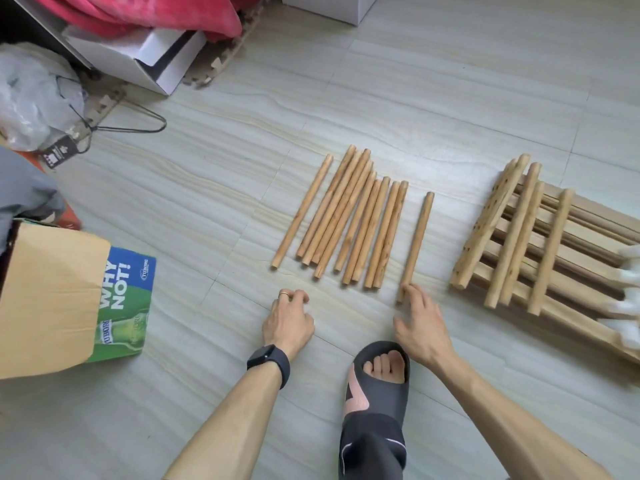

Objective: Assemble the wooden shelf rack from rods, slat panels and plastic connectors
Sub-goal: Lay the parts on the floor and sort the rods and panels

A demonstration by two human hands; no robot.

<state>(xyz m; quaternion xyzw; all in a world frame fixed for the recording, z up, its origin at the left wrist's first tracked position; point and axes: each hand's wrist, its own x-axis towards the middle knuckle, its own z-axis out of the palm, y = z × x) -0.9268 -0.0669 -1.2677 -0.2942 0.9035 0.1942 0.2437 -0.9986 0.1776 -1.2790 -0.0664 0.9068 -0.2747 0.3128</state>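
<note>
Here our rods (349, 216) lie side by side on the floor (415, 81), likely for sorting, panels (540, 237) stacked right; our right hand (420, 327), fingers straight, touches one stray rod (417, 244); left hand (289, 323) rests loosely curled, empty

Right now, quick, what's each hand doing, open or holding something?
Left hand: open, fingers loosely curled on the floor, holding nothing.
Right hand: open, fingertips touching the near end of the lone rod.
</note>
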